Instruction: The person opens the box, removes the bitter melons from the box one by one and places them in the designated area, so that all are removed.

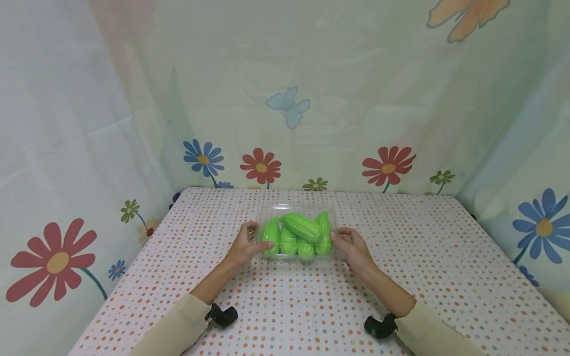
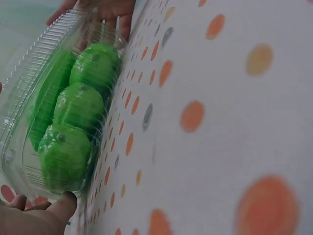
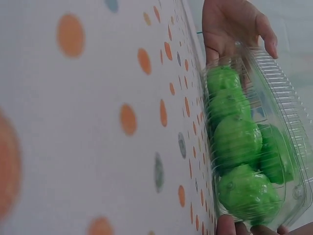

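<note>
A clear plastic clamshell box (image 1: 295, 209) lies on the dotted tablecloth (image 1: 285, 301) at mid table. It holds several bright green gourd-like vegetables (image 1: 302, 226), one lying across the others. My left hand (image 1: 257, 240) grips the box's left end and my right hand (image 1: 340, 239) grips its right end, with fingers and thumbs curled round the ends. The left wrist view shows the ribbed box wall (image 2: 30, 63), the vegetables (image 2: 78, 105) and my left hand (image 2: 34, 218) at its near end. In the right wrist view are the box (image 3: 286, 100), the vegetables (image 3: 237, 139) and my left hand (image 3: 234, 27) at the far end.
A flower and butterfly patterned curtain (image 1: 285, 109) closes in the table at the back and on both sides. Black wrist camera mounts (image 1: 221, 315) (image 1: 380, 326) sit on my sleeves near the front edge. Bare dotted cloth lies all round the box.
</note>
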Action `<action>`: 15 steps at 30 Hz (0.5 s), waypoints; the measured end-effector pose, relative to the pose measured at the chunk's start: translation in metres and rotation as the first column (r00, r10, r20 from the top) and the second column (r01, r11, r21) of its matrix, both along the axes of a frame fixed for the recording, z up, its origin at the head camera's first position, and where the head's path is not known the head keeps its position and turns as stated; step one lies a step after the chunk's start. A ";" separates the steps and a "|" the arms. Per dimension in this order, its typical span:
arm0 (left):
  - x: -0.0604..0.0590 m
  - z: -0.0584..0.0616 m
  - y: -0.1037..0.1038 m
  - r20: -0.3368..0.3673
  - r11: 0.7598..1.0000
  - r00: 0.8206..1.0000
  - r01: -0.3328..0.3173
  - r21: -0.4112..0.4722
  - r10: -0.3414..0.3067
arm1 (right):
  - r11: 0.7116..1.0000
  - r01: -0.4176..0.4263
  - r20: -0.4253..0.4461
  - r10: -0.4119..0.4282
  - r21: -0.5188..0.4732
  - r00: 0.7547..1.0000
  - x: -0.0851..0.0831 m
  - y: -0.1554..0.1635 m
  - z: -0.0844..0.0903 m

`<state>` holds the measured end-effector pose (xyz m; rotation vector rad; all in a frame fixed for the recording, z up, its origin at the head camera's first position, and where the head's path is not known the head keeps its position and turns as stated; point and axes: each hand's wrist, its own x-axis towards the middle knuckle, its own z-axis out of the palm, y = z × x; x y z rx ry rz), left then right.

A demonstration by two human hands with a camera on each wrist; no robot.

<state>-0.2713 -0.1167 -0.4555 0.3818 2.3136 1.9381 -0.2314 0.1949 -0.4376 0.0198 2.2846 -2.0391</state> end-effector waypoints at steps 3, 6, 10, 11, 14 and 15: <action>0.000 0.000 0.000 -0.014 1.000 1.000 0.002 0.002 -0.002 | 1.000 -0.013 -0.007 0.013 -0.009 1.000 -0.001 0.000 -0.001; 0.002 0.001 0.000 -0.016 1.000 1.000 -0.004 0.003 0.004 | 0.999 -0.023 -0.008 0.022 -0.026 1.000 -0.002 0.000 -0.002; 0.002 -0.001 -0.002 -0.009 1.000 1.000 -0.013 0.000 0.013 | 0.999 -0.038 -0.009 0.038 -0.036 0.999 -0.001 0.001 -0.004; 0.002 -0.002 -0.002 -0.014 1.000 1.000 -0.017 -0.005 0.017 | 0.998 -0.042 -0.010 0.042 -0.038 0.999 0.000 0.002 -0.004; 0.002 -0.003 -0.003 -0.034 0.999 0.999 -0.032 -0.006 0.031 | 0.998 -0.043 -0.011 0.042 -0.053 0.999 0.001 0.003 -0.005; 0.002 -0.004 -0.003 -0.036 0.999 0.999 -0.037 -0.002 0.036 | 0.997 -0.043 -0.009 0.042 -0.057 0.999 0.001 0.003 -0.005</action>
